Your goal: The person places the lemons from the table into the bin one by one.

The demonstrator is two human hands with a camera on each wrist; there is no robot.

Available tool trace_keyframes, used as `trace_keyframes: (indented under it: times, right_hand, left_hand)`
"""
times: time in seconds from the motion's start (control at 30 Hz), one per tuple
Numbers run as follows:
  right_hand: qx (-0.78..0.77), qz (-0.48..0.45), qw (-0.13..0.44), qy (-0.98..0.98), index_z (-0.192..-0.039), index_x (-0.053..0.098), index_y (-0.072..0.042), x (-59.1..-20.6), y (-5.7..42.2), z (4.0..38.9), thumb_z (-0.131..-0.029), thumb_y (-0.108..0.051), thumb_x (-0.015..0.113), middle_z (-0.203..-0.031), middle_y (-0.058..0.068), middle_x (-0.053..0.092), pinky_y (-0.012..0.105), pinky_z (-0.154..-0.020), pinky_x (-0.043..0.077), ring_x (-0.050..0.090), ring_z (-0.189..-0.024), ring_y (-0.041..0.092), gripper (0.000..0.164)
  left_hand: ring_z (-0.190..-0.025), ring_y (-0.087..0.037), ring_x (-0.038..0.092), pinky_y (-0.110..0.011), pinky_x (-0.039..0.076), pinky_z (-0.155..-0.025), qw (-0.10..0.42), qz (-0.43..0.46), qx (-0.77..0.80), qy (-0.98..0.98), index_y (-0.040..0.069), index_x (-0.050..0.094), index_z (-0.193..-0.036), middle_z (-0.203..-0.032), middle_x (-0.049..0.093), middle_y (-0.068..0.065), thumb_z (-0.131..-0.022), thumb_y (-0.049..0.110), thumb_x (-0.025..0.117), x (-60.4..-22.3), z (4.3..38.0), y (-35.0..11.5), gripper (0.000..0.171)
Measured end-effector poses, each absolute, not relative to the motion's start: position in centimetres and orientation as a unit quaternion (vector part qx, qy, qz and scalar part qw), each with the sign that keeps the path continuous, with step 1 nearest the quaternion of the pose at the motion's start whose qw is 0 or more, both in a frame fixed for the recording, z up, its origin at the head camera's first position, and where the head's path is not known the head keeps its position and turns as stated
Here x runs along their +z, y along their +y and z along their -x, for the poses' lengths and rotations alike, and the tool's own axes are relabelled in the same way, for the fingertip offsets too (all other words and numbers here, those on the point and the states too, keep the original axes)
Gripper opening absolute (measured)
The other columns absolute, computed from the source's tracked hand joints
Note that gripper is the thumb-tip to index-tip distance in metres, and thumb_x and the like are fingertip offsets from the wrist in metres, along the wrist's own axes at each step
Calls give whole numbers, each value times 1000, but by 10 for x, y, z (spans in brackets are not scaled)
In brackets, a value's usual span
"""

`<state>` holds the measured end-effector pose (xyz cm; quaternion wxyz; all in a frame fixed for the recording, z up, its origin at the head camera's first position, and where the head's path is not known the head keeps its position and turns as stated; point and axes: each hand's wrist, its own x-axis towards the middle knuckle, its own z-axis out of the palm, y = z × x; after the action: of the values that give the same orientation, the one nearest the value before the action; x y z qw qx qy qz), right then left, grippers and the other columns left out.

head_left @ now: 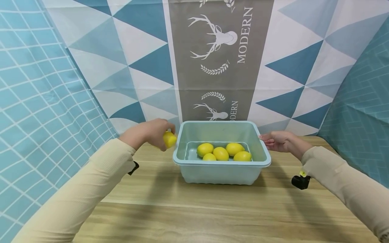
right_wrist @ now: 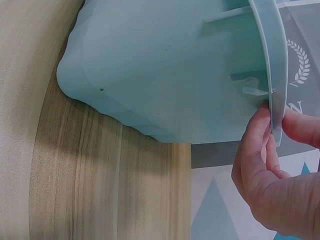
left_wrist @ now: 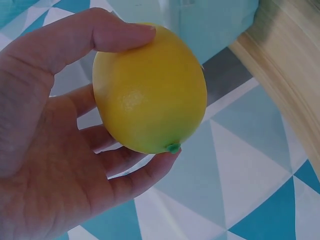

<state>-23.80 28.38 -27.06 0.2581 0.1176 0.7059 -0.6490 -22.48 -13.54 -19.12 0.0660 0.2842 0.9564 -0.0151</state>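
Note:
A yellow lemon (left_wrist: 150, 95) with a green tip is gripped between the thumb and fingers of my left hand (head_left: 156, 133), just off the left side of the pale blue plastic basin (head_left: 222, 173). Several more lemons (head_left: 221, 154) lie together on the basin's floor. On the opposite side, my right hand (head_left: 278, 141) pinches the basin's rim, thumb on one face and fingers on the other, as the right wrist view shows. The basin stands upright on the wooden table (head_left: 197, 209).
Behind the table hangs a patterned cloth (head_left: 146, 60) with triangles and deer heads. Blue tiled-pattern sheets (head_left: 36, 101) close off both sides. A small black device (head_left: 301, 182) shows below the right sleeve.

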Motion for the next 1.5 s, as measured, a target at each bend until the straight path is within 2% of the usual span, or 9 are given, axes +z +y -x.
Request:
trace_keyframes:
  times: [0.33, 0.8, 0.97, 1.07, 1.13, 1.3, 1.4, 1.5]
  right_hand:
    - [-648, -118, 261, 706, -88, 62, -12, -271, 284, 238, -95, -14, 58, -81, -4, 63, 18, -78, 56, 61, -76, 6, 8]
    - [-653, -120, 259, 702, -82, 65, -14, -270, 285, 238, -94, -13, 59, -80, -3, 63, 18, -77, 57, 62, -75, 6, 14]
    - [-650, -121, 257, 704, -93, 62, -10, -269, 284, 238, -94, -13, 60, -81, -3, 63, 18, -77, 56, 61, -75, 6, 4]
    - [-648, -121, 258, 706, -99, 59, -9, -269, 284, 238, -95, -14, 59, -81, -3, 64, 18, -77, 56, 62, -76, 6, 6]
    - [-648, -119, 259, 706, -95, 61, -10, -268, 284, 238, -95, -13, 59, -81, -3, 63, 18, -77, 56, 62, -76, 6, 4]
    - [-648, -115, 262, 706, -85, 64, -13, -267, 283, 238, -95, -13, 57, -81, -3, 63, 17, -76, 56, 61, -75, 6, 12]
    - [-648, -116, 265, 705, -95, 61, -9, -268, 282, 238, -95, -13, 58, -81, -3, 63, 17, -76, 56, 61, -75, 6, 5]
    - [-647, -120, 264, 705, -106, 54, -6, -269, 282, 237, -95, -14, 58, -81, -3, 63, 17, -76, 56, 61, -75, 6, 14]
  left_hand:
    - [-93, -24, 55, -36, 53, -79, 87, -272, -27, 958, 11, 64, -113, -106, 65, -8, -67, 11, 80, -182, 227, -120, 49]
    - [-97, -25, 55, -33, 53, -77, 136, -247, -23, 959, 14, 62, -119, -114, 61, -10, -69, 9, 75, -168, 229, -94, 52]
    - [-99, -25, 55, -33, 52, -78, 136, -248, -28, 959, 15, 61, -122, -117, 60, -9, -69, 11, 76, -167, 232, -87, 56]
    - [-100, -25, 54, -34, 52, -80, 134, -250, -28, 959, 17, 60, -123, -119, 59, -8, -69, 11, 77, -166, 234, -83, 57]
    - [-102, -25, 55, -35, 53, -83, 129, -256, -25, 958, 18, 61, -123, -120, 59, -7, -69, 11, 77, -166, 236, -79, 57]
    - [-103, -24, 55, -37, 53, -86, 123, -271, -22, 954, 20, 61, -121, -120, 59, -5, -69, 11, 78, -167, 238, -68, 56]
    - [-102, -23, 55, -36, 53, -84, 126, -278, -26, 952, 21, 62, -120, -119, 59, -4, -68, 11, 78, -168, 240, -62, 55]
    - [-101, -22, 55, -36, 53, -84, 128, -285, -25, 950, 21, 62, -119, -118, 59, -3, -68, 11, 77, -169, 241, -55, 55]
